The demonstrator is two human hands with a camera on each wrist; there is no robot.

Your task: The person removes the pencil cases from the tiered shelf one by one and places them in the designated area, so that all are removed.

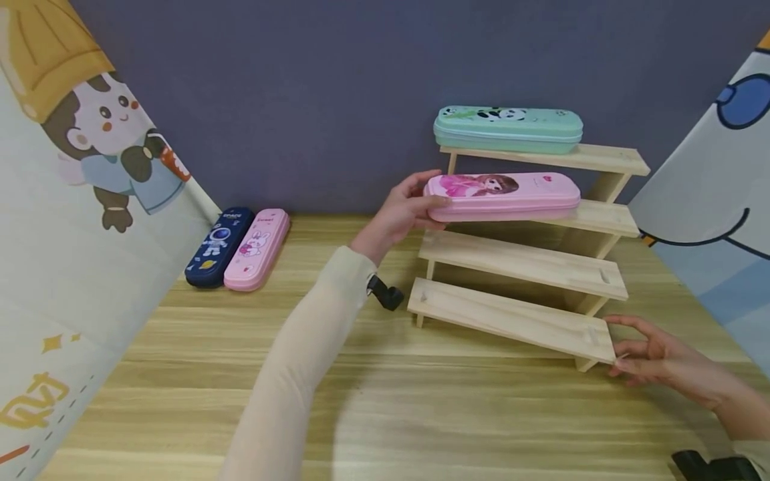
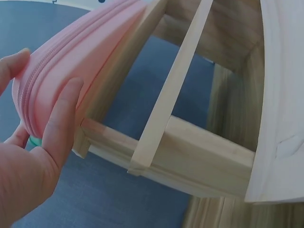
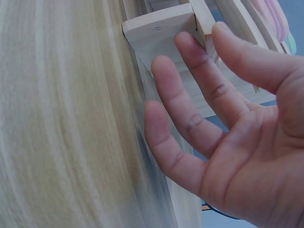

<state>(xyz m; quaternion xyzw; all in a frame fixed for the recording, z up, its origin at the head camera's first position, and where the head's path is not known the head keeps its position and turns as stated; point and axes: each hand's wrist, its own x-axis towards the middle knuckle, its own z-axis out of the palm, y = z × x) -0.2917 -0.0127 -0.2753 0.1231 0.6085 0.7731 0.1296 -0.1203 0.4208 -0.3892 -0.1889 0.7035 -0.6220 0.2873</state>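
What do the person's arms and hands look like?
On the left is a long, plain cream sleeve, with a small black gadget at the wrist. On the right, just a bit of pale cuff shows, near another black piece. The left hand and right hand wear no gloves.

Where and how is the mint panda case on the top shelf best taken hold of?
Probably at the rounded left end of the mint panda case, coming from the left, thumb on the near side, fingers on the far side. The case lies lengthwise along the top shelf, and this end reaches the shelf's left edge, with free space beside it.
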